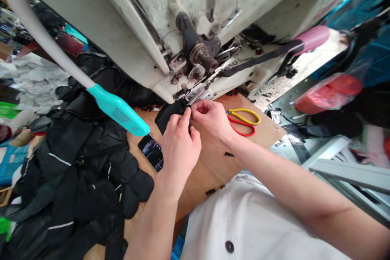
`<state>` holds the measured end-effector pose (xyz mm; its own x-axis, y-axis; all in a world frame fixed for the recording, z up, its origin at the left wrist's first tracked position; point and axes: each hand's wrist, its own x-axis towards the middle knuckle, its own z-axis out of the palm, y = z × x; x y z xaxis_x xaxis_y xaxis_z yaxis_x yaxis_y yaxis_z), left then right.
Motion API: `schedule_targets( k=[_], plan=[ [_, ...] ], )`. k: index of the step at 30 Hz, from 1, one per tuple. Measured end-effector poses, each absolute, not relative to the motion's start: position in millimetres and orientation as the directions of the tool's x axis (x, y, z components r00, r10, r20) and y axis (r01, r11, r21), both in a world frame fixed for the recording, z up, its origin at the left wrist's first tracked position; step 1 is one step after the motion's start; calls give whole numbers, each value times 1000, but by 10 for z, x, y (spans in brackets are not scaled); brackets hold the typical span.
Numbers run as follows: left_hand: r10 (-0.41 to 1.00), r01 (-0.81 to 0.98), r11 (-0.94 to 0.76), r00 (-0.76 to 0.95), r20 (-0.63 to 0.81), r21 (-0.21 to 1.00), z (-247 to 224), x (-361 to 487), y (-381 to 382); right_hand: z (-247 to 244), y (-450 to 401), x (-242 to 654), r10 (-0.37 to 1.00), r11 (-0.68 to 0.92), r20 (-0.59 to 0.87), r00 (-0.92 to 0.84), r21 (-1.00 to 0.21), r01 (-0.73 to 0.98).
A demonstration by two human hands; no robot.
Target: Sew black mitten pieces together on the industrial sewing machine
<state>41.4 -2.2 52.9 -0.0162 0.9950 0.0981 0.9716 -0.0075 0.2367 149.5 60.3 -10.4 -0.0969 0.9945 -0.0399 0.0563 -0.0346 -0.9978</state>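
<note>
A black fabric piece lies at the working end of a pale industrial sewing machine, partly under its metal parts. My left hand is closed on this fabric, its fingers pressed along the near edge. Beside it, thumb and fingertips of my right hand are pinched together at the same edge, close to the metal guide. The fingers hide most of the edge. Just right of my right hand lie scissors with one yellow and one red handle, their blades partly hidden.
A turquoise-ended lamp arm reaches in from the left above a phone. Piled black fabric pieces cover the left side. Black tape runs along the machine from a pink part. A metal frame stands at right.
</note>
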Motion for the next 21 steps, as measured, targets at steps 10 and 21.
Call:
schedule_targets(
  k=[10,21],
  plan=[
    [951,968,-83,6,309,237,717,283,-29,-330,373,1273,995,100,100,-11,-980,173],
    [989,970,-81,49,141,228,578,423,84,-53,671,1579,984,-4,-21,-179,-995,99]
  ],
)
